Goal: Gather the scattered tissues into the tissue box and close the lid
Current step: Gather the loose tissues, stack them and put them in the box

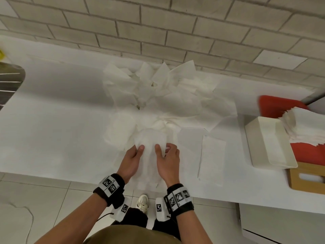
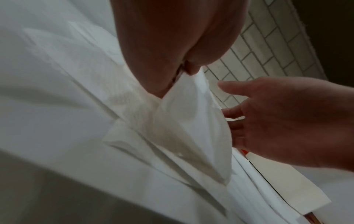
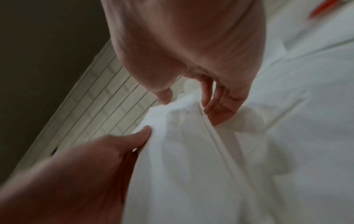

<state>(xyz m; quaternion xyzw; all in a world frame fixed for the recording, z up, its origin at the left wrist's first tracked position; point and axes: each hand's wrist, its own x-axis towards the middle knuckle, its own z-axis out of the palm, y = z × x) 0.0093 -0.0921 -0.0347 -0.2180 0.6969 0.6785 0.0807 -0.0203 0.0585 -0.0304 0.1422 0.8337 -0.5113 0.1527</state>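
Low in the centre of the head view, both hands held one small bundle of tissues [image 1: 149,147] between them at the near edge of the white counter [image 1: 58,131]. The left hand [image 1: 131,160] gripped the bundle's left side, thumb lying on top and the remaining fingers tucked out of sight beneath the paper. The right hand [image 1: 168,159] took the right side the same way — thumb on top, fingers curled around the edge. In the left wrist view the left hand [image 2: 172,45] pinched a raised fold of tissue right at its fingertips; in the right wrist view the right hand [image 3: 201,60] had its thumb to one side of the fold and its bent fingers [image 3: 216,104] to the other.

Above the hands, filling the middle of the frame up to the tiled wall [image 1: 158,23], lay the scattered tissues [image 1: 167,95] — overlapping, crumpled sheets. At the right edge sat the open tissue box [image 1: 269,138], cream-coloured, with a stack of tissues [image 1: 306,125] beside it on a red surface [image 1: 279,106]. The wooden lid [image 1: 307,176] rested just below the box, off it.
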